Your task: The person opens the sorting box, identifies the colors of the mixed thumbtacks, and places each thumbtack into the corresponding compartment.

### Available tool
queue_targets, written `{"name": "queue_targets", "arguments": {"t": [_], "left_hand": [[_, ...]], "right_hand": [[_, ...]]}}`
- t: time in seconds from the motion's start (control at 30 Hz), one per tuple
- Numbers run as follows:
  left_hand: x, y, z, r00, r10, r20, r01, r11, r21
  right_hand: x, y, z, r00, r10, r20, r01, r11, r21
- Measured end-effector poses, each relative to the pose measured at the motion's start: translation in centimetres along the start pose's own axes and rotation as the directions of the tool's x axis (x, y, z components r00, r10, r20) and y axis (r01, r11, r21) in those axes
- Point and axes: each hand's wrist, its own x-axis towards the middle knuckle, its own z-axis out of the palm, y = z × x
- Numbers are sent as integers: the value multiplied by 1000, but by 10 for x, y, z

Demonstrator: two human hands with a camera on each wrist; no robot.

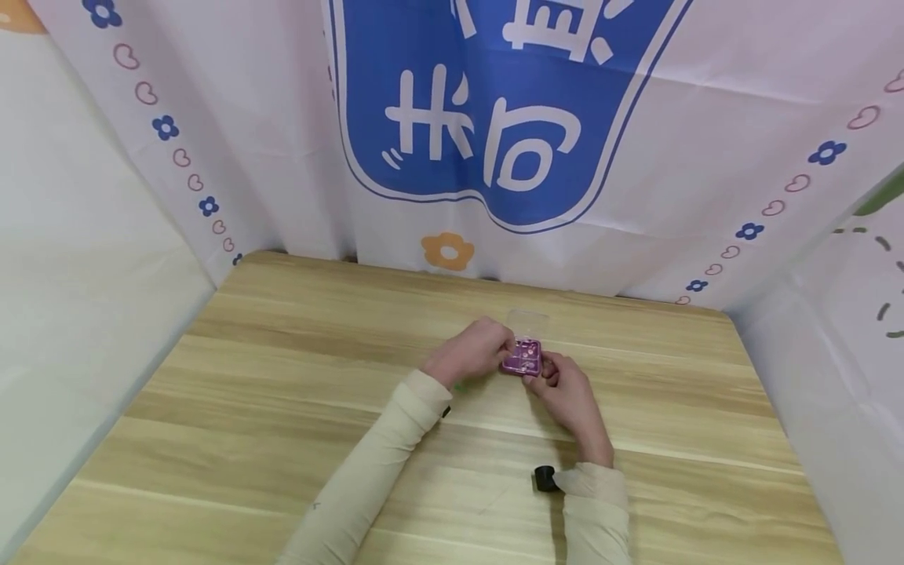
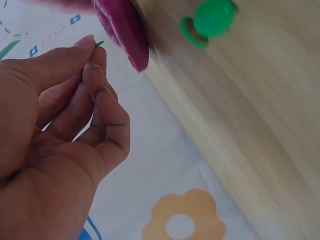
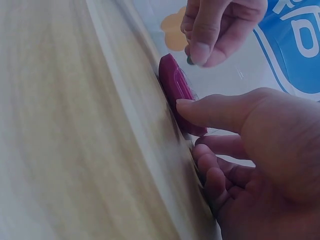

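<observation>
A small purple compartment box [image 1: 521,372] lies on the table with its clear lid [image 1: 528,322] swung back at the far side. Several tiny pieces, too small to name, sit in its compartments. My left hand [image 1: 480,348] is over the box's left side, thumb and fingertips pinching a tiny green piece [image 2: 99,44] whose kind I cannot make out. At the box's right edge my right hand [image 1: 568,392] steadies it, thumb on the near rim and fingers beside the wall; the purple box [image 3: 173,80] shows its side in the right wrist view.
A green round object with a ring-like part [image 2: 214,18] lies on the wooden table [image 1: 282,369], mostly behind my left wrist in the head view. A printed white curtain [image 1: 297,180] hangs along the table's back edge.
</observation>
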Motion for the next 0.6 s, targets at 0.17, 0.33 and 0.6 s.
{"name": "queue_targets", "arguments": {"t": [0.17,0.33,0.6], "left_hand": [[3,5,2,1000,-3,-23,3,1000,1],[6,8,0,1000,-8,-27,8,1000,4],[7,6,3,1000,-1,-30,1,1000,9]], "right_hand": [[0,0,-1,1000,-11,-5,12,1000,3],[1,2,0,1000,-11,-6,11,1000,-3],[2,4,1,1000,-10,-11,10,1000,-9]]}}
